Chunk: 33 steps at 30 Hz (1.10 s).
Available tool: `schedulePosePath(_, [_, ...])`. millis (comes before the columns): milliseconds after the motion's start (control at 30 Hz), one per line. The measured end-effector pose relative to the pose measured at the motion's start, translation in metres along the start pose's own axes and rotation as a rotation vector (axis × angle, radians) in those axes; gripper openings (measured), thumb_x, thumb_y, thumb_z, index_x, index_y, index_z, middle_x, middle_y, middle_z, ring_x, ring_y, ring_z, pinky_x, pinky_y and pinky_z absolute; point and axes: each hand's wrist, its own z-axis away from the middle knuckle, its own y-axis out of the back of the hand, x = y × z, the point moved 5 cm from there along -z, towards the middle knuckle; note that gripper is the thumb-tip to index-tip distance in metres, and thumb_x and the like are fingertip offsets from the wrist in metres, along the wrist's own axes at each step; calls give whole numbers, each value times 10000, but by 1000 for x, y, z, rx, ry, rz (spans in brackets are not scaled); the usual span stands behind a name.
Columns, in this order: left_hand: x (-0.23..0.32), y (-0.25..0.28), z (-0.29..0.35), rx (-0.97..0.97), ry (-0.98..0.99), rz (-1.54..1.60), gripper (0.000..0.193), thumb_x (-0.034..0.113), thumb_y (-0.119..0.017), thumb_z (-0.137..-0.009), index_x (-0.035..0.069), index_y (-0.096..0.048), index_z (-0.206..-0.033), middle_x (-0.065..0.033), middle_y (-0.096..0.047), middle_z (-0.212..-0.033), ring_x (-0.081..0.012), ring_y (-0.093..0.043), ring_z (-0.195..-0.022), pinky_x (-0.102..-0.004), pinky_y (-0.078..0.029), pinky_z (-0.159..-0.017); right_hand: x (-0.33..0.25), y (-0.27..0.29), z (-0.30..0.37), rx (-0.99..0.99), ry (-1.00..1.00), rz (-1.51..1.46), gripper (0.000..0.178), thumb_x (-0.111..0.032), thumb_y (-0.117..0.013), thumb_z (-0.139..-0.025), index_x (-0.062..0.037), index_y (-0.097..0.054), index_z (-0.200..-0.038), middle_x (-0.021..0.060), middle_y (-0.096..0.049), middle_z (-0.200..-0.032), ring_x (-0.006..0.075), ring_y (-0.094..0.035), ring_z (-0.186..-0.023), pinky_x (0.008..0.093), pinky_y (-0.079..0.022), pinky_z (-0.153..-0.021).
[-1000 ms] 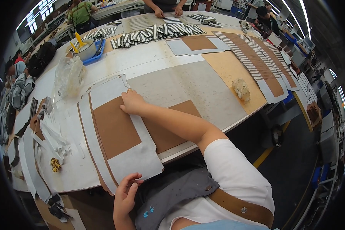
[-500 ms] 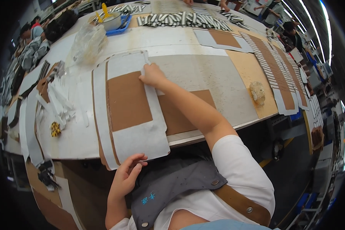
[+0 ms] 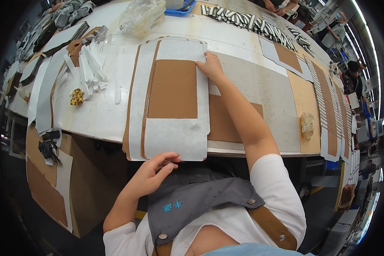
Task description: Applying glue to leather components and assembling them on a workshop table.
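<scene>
A stack of white sheets [image 3: 175, 138], the top one bearing a brown rectangle [image 3: 175, 89], lies on the table at its near edge. The sheets overlap unevenly, with brown edges showing along the left side. My right hand [image 3: 211, 68] pinches the top sheet's right edge near its far corner, thumb on top and the other fingers partly hidden. Close to the near edge of the stack is my left hand [image 3: 155, 173], its fingers slightly bent and the thumb apart, with nothing in it. Another brown panel [image 3: 230, 121] lies beneath my right forearm, to the right of the stack.
White strips [image 3: 89, 70] and a yellow-black lump [image 3: 77, 97] lie to the left. Beyond are a clear plastic bag [image 3: 141, 17] and a row of striped pieces [image 3: 251, 23]. A pale block [image 3: 307, 126] sits at the right. Another person's hands [image 3: 279, 7] show at the far edge.
The view has swung, so the table and stack appear farther right and higher. My right hand stays at the sheet's right edge; my left hand stays by the near edge.
</scene>
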Motion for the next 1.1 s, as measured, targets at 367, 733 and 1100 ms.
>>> schedulePosePath(367, [-9, -5, -4, -78, -1, 53, 305, 112, -454, -907, -11, -470, -1186, -97, -565, -1074, -144, -556, -951, -269, -430, -842, -1, 9, 11, -239, -211, -499, 239, -256, -526, -865, -28, -589, -824, -19, -490, -620, 65, -431, -555, 235, -347, -484])
schedulePosePath(733, [4, -6, -29, -210, 8, 106, 305, 122, -431, -920, -17, -467, -1189, -96, -552, -1091, -145, -554, -959, -262, -434, -834, 20, 159, 39, 455, -55, -1253, 144, -106, -444, -900, 0, -534, -939, 33, -582, -787, 65, -519, -631, 209, -418, -549])
schedulePosePath(1100, [9, 38, -121, 218, -20, 276, 465, 120, -481, -864, -8, -331, -1285, -148, -310, -1299, -224, -378, -1156, -356, -301, -999, 166, 157, 139, 20, -535, -748, 294, -221, -520, -862, 47, -529, -982, 110, -562, -938, 198, -578, -767, 325, -528, -651])
